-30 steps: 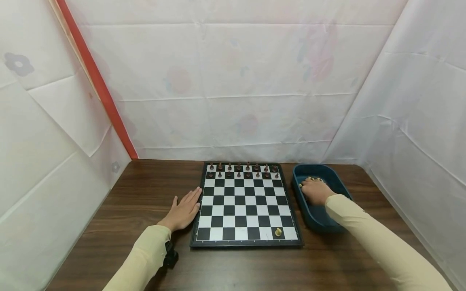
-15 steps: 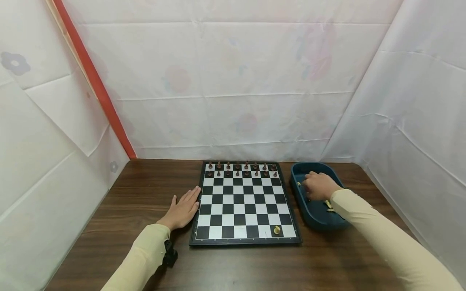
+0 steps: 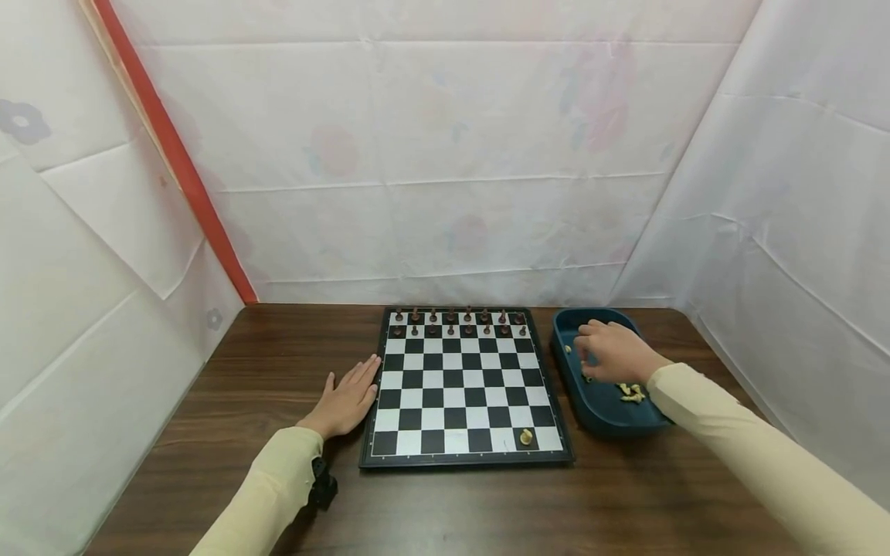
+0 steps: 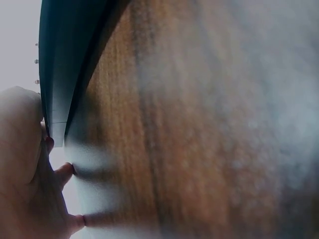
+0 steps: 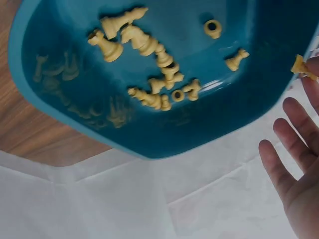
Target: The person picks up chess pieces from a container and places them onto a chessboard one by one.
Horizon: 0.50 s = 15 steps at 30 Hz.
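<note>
My right hand is over the blue tray to the right of the chessboard. In the right wrist view it pinches a cream chess piece at the right edge, partly cut off; the other fingers are spread. Loose cream chess pieces lie in the tray. My left hand rests flat on the table, fingertips touching the board's left edge. A single cream chess piece stands on the near row, toward the right. Dark chess pieces fill the two far rows.
The board and tray share a dark wooden table, with a narrow gap between them. White sheeting hangs behind and along both sides. A red strip runs down the left corner.
My right hand has lifted from the pieces in the tray, with a cream chess piece now visible in its pinch. The left hand stays put. The head view has shifted slightly.
</note>
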Motion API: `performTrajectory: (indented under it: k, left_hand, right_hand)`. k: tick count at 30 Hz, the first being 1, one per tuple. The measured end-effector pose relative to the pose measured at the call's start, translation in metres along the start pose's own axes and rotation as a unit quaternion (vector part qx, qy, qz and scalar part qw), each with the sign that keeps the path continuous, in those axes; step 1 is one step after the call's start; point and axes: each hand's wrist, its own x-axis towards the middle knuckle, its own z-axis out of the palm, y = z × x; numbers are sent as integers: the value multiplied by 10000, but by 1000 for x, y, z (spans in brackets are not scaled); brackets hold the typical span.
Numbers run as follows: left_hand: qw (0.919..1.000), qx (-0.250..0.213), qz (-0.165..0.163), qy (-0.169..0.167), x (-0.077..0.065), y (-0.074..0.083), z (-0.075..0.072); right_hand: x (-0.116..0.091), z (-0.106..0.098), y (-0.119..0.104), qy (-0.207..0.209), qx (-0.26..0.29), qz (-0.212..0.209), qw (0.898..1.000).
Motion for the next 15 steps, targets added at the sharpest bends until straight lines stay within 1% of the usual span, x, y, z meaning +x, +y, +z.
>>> performTrajectory:
  k: [5, 9, 13, 15]
  left_hand:
    - [10000, -3, -66, -32, 1, -2, 0]
    - [9999, -34, -102, -42, 1, -2, 0]
    - [9999, -34, -134, -88, 2, -1, 0]
    - [9999, -57, -128, -91, 2, -1, 0]
  right_hand:
    - [0, -2, -16, 217, -86, -168, 9996]
    - [0, -1, -29, 397, 102, -388, 9984]
    - [1, 3, -41, 369, 344, -407, 9979]
    - [2, 6, -46, 299, 360, -363, 9982]
